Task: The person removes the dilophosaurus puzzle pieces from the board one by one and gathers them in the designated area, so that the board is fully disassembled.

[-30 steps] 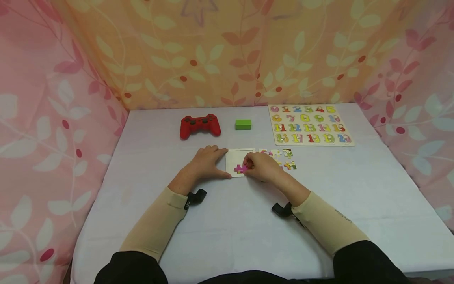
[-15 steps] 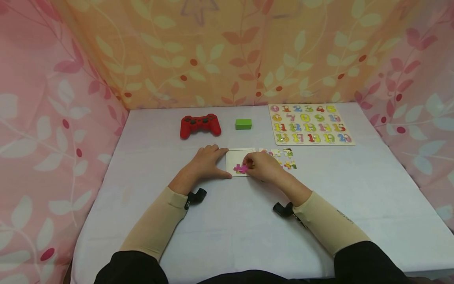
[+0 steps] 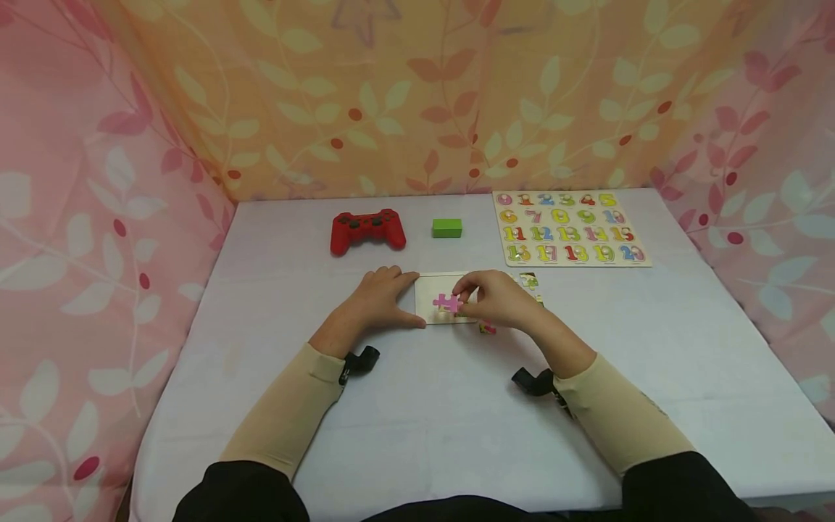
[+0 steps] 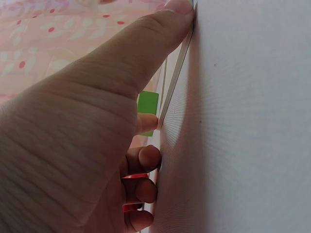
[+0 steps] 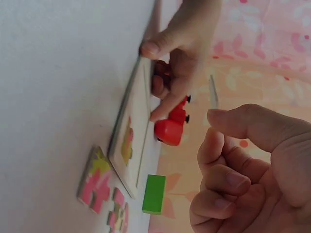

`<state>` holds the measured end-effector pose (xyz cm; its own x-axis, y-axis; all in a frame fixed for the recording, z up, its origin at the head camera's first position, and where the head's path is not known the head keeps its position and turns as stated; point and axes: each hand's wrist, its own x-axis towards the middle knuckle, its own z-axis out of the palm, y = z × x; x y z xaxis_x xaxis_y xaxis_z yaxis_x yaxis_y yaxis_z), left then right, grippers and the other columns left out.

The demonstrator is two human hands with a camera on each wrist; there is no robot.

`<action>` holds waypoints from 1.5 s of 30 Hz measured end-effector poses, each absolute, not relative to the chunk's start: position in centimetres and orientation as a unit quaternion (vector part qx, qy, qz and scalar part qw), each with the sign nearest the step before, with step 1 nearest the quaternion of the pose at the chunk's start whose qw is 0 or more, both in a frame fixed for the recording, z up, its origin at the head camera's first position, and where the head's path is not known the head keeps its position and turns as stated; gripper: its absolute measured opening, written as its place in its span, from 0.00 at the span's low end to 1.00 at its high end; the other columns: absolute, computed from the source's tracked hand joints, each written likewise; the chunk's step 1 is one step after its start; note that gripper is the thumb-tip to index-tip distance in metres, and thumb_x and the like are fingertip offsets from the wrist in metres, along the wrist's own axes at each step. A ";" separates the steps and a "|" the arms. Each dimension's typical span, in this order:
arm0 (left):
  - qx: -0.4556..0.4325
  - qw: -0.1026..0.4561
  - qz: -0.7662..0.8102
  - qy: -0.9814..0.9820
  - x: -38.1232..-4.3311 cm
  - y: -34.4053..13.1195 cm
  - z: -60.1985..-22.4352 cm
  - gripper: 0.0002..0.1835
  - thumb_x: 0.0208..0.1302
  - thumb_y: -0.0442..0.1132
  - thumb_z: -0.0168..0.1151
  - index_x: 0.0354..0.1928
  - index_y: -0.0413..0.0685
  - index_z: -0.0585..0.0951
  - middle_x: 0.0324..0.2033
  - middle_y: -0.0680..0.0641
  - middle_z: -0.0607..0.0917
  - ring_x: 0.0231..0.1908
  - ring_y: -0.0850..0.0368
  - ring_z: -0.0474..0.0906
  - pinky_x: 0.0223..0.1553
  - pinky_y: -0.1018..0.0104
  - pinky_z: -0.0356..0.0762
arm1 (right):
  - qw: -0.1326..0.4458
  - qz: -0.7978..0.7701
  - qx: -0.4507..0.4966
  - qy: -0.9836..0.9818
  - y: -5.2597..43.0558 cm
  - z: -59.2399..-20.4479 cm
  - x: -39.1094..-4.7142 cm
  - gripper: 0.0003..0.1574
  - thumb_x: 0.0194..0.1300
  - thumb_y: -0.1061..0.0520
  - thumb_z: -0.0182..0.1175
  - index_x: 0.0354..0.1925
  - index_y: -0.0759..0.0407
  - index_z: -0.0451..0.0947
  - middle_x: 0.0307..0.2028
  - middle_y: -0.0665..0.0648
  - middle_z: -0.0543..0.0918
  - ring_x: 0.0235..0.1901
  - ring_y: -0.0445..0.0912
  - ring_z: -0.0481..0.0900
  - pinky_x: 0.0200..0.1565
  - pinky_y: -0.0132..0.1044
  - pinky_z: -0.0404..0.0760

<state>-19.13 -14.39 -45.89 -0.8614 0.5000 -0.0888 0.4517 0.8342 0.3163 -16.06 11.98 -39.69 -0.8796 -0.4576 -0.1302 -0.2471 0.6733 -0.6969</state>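
Note:
A white puzzle tray [image 3: 437, 286] lies flat on the table. My left hand [image 3: 399, 300] rests on the table against the tray's left edge, thumb [image 4: 146, 39] at its near corner and fingers [image 5: 163, 104] along the far side. My right hand [image 3: 462, 300] pinches a pink puzzle piece [image 3: 446, 302] between thumb and fingers, raised a little above the tray. In the right wrist view that piece [image 5: 213, 92] shows edge-on above the thumb. One yellow and pink piece [image 5: 127, 141] lies inside the tray [image 5: 138, 160].
Loose puzzle pieces [image 3: 530, 280] lie right of the tray, one [image 3: 487, 328] below my right hand. Behind stand a red game controller [image 3: 367, 230], a green block [image 3: 446, 228] and a number board [image 3: 569, 229]. Patterned cloth walls close three sides.
My right hand has lifted the pink piece off the tray's near edge and shifted slightly right and up. A small piece now shows beneath that hand. The left hand has not moved.

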 end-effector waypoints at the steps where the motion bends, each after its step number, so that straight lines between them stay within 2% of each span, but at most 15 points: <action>1: 0.249 0.084 0.144 0.954 -19.1 -14.4 -45.9 0.54 0.49 0.74 0.71 0.76 0.56 0.68 0.56 0.49 0.75 0.55 0.53 0.68 0.61 0.51 0.65 | 0.151 -0.359 -0.196 0.900 12.2 -39.5 -16.0 0.13 0.60 0.58 0.73 0.44 0.55 0.85 0.35 0.50 0.83 0.30 0.49 0.73 0.32 0.40 0.72; 8: 0.247 0.087 0.143 0.955 -19.1 -14.3 -45.9 0.55 0.49 0.73 0.71 0.76 0.55 0.68 0.56 0.49 0.75 0.55 0.53 0.67 0.61 0.51 0.65 | 0.153 -0.386 -0.200 0.887 13.9 -38.0 -15.8 0.14 0.62 0.58 0.73 0.46 0.56 0.85 0.37 0.53 0.82 0.29 0.49 0.71 0.28 0.36 0.69; 16: 0.251 0.087 0.144 0.953 -19.1 -14.4 -46.0 0.55 0.50 0.73 0.71 0.76 0.56 0.68 0.56 0.49 0.75 0.55 0.54 0.67 0.61 0.52 0.65 | 0.144 -0.377 -0.189 0.895 16.7 -36.5 -15.3 0.15 0.63 0.58 0.72 0.49 0.56 0.86 0.37 0.55 0.82 0.23 0.49 0.72 0.25 0.36 0.69; 24: 0.251 0.088 0.147 0.953 -19.1 -14.4 -45.8 0.54 0.50 0.73 0.71 0.76 0.55 0.68 0.56 0.49 0.75 0.55 0.53 0.67 0.60 0.52 0.65 | 0.150 -0.358 -0.167 0.907 19.0 -35.6 -15.2 0.14 0.64 0.60 0.71 0.49 0.56 0.86 0.36 0.55 0.82 0.24 0.50 0.71 0.25 0.36 0.69; 37: 0.250 0.091 0.149 0.952 -19.2 -14.5 -45.8 0.54 0.50 0.73 0.71 0.76 0.56 0.68 0.57 0.49 0.75 0.57 0.52 0.67 0.62 0.50 0.65 | 0.191 -0.337 -0.166 0.907 22.1 -38.5 -15.2 0.13 0.62 0.59 0.73 0.45 0.58 0.86 0.35 0.53 0.81 0.30 0.49 0.70 0.30 0.36 0.70; 45: 0.252 0.092 0.153 0.951 -19.0 -14.5 -45.7 0.54 0.50 0.72 0.72 0.76 0.55 0.68 0.55 0.48 0.75 0.56 0.52 0.67 0.61 0.50 0.65 | 0.232 -0.319 -0.167 0.903 22.2 -40.7 -15.3 0.12 0.62 0.64 0.70 0.45 0.65 0.84 0.34 0.54 0.82 0.36 0.48 0.75 0.39 0.38 0.74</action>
<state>-19.03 -14.49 -45.65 -0.8562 0.5073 -0.0977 0.4513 0.8265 0.3364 -15.32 22.17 -40.67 -0.8364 -0.4499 -0.3131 -0.1532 0.7403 -0.6546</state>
